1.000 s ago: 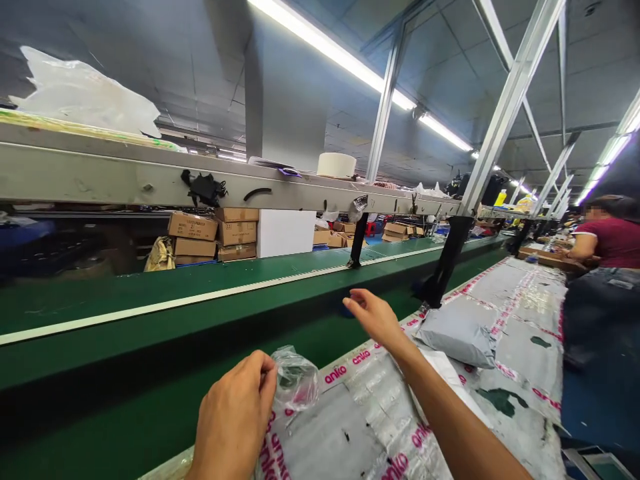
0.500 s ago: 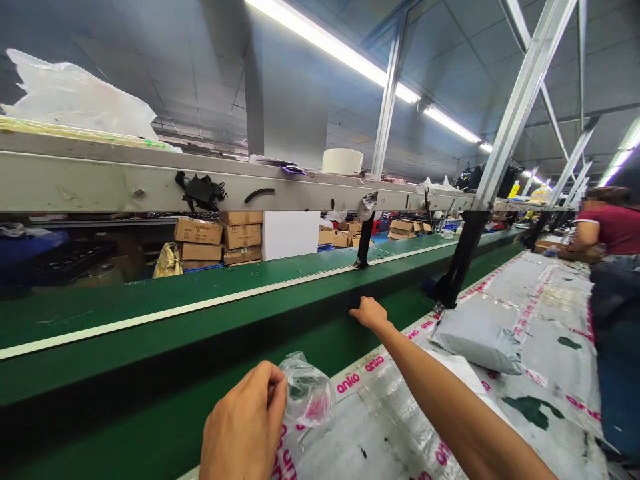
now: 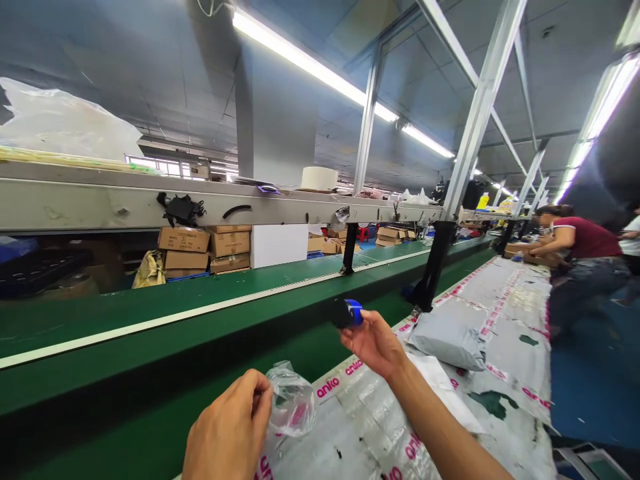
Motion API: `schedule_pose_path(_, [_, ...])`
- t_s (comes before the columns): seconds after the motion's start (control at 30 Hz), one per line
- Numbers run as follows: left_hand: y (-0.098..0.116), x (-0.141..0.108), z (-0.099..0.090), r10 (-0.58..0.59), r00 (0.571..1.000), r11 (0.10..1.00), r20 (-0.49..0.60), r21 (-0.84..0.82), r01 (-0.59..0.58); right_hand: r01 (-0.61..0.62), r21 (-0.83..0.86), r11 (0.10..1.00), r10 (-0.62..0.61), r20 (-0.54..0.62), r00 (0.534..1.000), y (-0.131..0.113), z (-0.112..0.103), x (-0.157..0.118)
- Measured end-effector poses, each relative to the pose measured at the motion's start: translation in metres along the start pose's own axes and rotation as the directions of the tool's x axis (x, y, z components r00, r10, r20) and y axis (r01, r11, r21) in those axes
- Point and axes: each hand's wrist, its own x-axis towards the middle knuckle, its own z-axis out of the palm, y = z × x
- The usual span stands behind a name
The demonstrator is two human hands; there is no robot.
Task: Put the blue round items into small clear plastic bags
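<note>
Lower left, the left hand [image 3: 225,427], knuckles up, pinches a clear bag [image 3: 294,403]; mid-frame, the outstretched right hand [image 3: 376,343] holds a blue-black object [image 3: 350,313].

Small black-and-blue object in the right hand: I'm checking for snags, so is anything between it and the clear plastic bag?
Nothing visible stands between the small black-and-blue object in the right hand and the clear, crumpled plastic bag; the flat green surface appears to lie beneath the gap.
</note>
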Motion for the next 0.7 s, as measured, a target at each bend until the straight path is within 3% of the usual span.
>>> schedule_pose_path(0.17, [0.004,-0.003,-0.004,-0.012,0.999,1.0,0.042,0.01,0.011,-0.039,0.288,0.957,0.017,0.076,0.997,0.007,0.001,-0.052])
schedule_pose_path(0.33, [0.012,-0.006,-0.012,-0.01,0.998,1.0,0.06,-0.014,0.011,-0.177,0.626,0.76,0.105,0.15,0.983,0.022,0.007,-0.068])
schedule_pose_path(0.43, [0.014,-0.007,-0.016,-0.002,0.999,1.0,0.034,-0.015,0.003,-0.223,0.681,0.697,0.147,0.169,0.975,0.03,0.011,-0.069])
schedule_pose_path(0.7, [0.003,-0.003,-0.006,-0.019,0.998,1.0,0.062,0.01,0.019,-0.253,0.688,0.68,0.155,0.202,0.967,0.039,0.008,-0.074])
